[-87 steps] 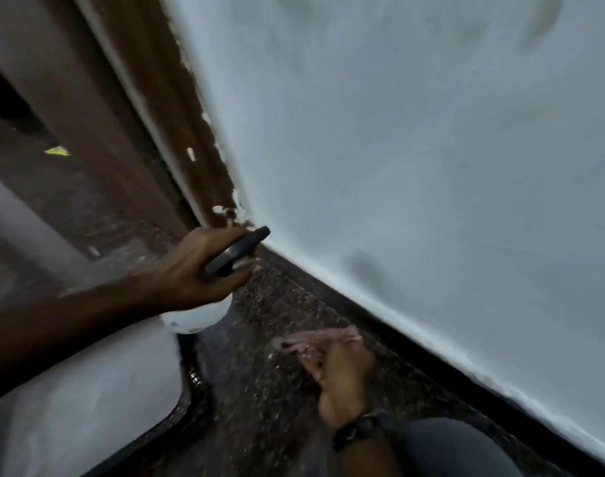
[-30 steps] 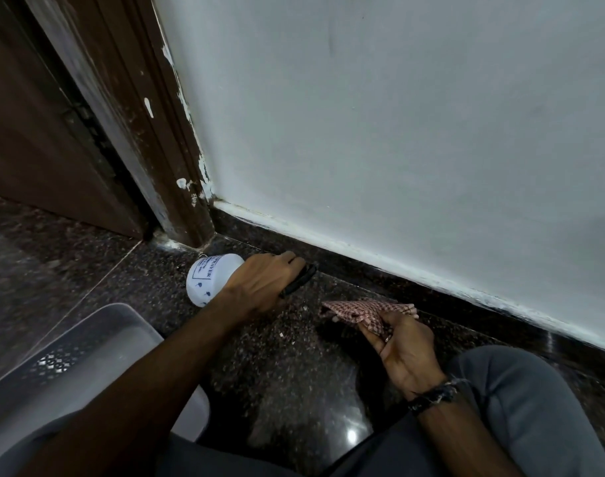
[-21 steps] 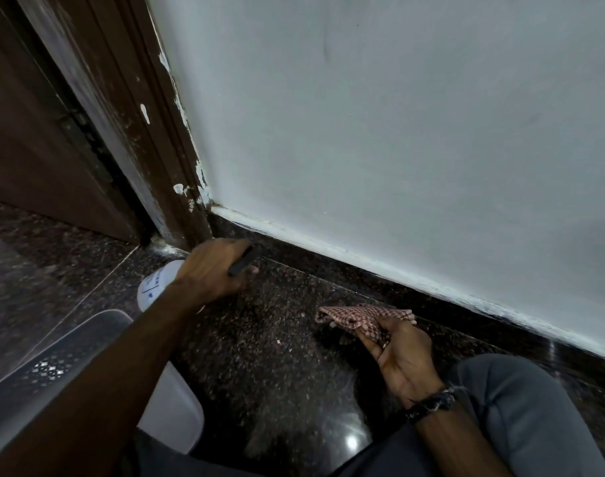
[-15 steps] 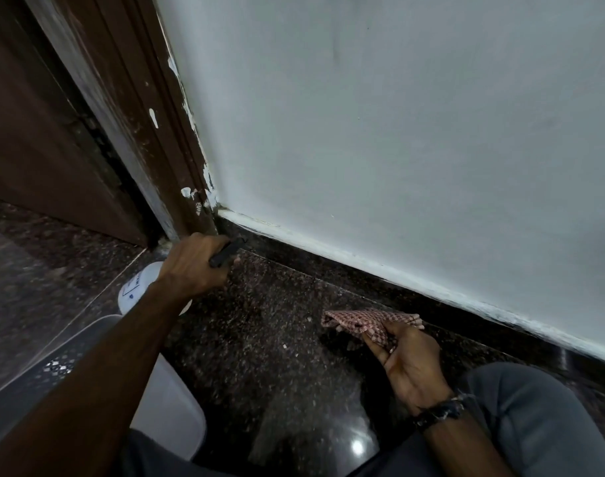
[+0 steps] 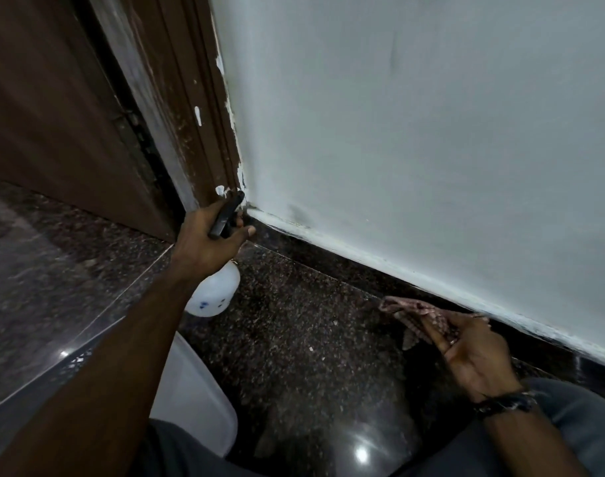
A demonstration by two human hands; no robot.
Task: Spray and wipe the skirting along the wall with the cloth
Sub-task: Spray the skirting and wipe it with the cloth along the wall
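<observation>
Since half a second ago the left hand (image 5: 213,241) has lifted the spray bottle (image 5: 213,292) off the floor (image 5: 304,342), so its white body now hangs below the fist and its black head points at the corner where the brown door frame (image 5: 194,132) meets the wall (image 5: 414,132). Its fingers are curled round the black trigger head; whether the trigger is being squeezed I cannot tell, and no mist shows. The right hand (image 5: 473,356) has barely shifted: it lies palm up near the floor, its fingers (image 5: 435,335) loosely pinching the bunched checked cloth (image 5: 414,316), which sits just beside the dark skirting (image 5: 363,270) without clearly touching it. Judging by this, the work is at its start: the nozzle is aimed at the first stretch by the door frame, the skirting shows no clear wet streak, and nothing looks wiped. Spraying, then wiping the whole run along the wall, appears still to be done.
</observation>
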